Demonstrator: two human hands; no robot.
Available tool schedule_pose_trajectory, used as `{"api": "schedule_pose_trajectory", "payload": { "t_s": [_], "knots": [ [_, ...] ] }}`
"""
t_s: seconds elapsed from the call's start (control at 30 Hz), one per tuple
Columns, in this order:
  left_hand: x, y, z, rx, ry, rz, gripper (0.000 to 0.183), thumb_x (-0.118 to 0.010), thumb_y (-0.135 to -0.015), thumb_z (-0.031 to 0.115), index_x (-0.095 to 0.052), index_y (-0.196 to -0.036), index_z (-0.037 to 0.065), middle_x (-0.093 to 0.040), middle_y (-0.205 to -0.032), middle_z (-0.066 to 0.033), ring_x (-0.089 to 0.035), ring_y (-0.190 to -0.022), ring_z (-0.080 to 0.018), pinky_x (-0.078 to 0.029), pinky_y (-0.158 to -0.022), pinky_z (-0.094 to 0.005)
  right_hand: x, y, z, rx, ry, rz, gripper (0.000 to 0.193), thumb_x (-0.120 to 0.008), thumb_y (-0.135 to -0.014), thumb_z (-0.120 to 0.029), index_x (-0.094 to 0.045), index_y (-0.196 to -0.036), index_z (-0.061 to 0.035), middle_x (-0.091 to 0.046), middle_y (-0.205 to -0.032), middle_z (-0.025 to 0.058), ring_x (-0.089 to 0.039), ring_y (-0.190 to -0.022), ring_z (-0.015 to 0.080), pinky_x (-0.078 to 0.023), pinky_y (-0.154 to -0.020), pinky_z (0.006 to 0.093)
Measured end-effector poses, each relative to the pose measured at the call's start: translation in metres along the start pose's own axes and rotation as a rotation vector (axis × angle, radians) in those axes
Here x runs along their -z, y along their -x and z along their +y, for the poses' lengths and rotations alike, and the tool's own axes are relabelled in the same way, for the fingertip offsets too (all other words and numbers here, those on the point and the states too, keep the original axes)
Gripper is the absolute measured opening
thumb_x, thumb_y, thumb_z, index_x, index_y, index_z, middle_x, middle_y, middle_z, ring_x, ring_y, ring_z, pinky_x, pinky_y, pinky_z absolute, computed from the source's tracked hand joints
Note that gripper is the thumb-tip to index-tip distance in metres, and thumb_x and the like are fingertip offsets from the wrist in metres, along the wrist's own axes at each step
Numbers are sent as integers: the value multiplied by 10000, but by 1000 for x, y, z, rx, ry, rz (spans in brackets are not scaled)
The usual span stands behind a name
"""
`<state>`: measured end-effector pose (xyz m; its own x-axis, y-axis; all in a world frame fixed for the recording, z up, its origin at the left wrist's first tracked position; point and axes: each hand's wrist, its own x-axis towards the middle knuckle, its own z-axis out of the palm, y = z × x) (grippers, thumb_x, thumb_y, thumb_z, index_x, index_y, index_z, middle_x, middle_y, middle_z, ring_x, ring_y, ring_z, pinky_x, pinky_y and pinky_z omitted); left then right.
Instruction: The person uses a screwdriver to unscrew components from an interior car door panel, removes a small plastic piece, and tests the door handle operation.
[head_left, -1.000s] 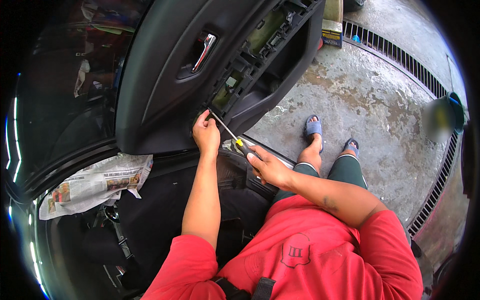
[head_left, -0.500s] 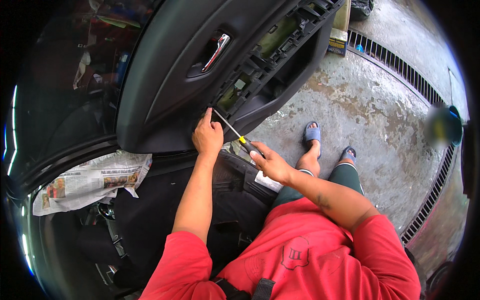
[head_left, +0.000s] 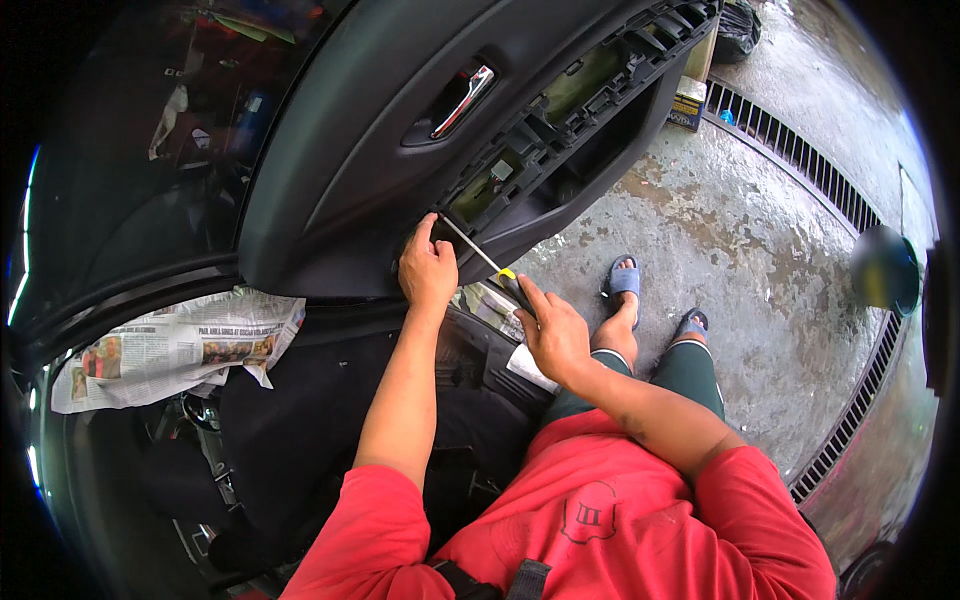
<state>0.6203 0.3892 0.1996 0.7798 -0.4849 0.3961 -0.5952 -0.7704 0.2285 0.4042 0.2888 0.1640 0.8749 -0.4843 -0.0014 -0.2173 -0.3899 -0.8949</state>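
Observation:
My right hand (head_left: 556, 335) is closed around the dark handle of a screwdriver (head_left: 489, 262) with a yellow collar. Its slim metal shaft slants up and left to the lower end of an uncovered slot in a black car door panel (head_left: 350, 190). Beside the screwdriver's tip, my left hand (head_left: 428, 268) rests its outstretched index finger on the panel edge, holding nothing that I can see. The tip's exact contact is too small to make out. Above the hands, a chrome inner door handle (head_left: 464, 102) sits in its recess.
Newspaper sheets (head_left: 180, 350) lie over the car's edge at left. Dark upholstery fills the space below the door. On the right are a worn concrete floor (head_left: 760, 250), a drain grating (head_left: 790, 140), a small box (head_left: 687, 105), a black bag (head_left: 737, 30) and a bluish round container (head_left: 905, 275).
The view has shifted slightly, so the door sits a little further right. My right hand has turned on the screwdriver handle, its back now more upward. The left finger stays by the tip.

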Motion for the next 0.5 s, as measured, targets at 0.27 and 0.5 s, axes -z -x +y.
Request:
{"api": "schedule_pose_trajectory", "payload": {
  "t_s": [0.27,0.5],
  "knots": [
    [6,40,25,507,536,260,266,-652,-971,239,-663,-1159,51,-658,-871,-69,-620,-740,-174,-505,-674,-340,-2,-12,-13,-743,-1657,-600,404,-470,-1066,-486,-558,-1259,-142,-415,-671,-3,-386,-583,137,-361,-559,311],
    [8,63,42,966,1573,-422,308,-522,-1072,292,-653,-1192,41,-725,-1030,-110,-722,-894,-213,-588,-763,-333,-13,-17,-5,-855,-1559,-639,509,-296,-1082,-576,-534,-1154,-131,-504,-647,1,-408,-535,115,-405,-663,337]
  ]
}}
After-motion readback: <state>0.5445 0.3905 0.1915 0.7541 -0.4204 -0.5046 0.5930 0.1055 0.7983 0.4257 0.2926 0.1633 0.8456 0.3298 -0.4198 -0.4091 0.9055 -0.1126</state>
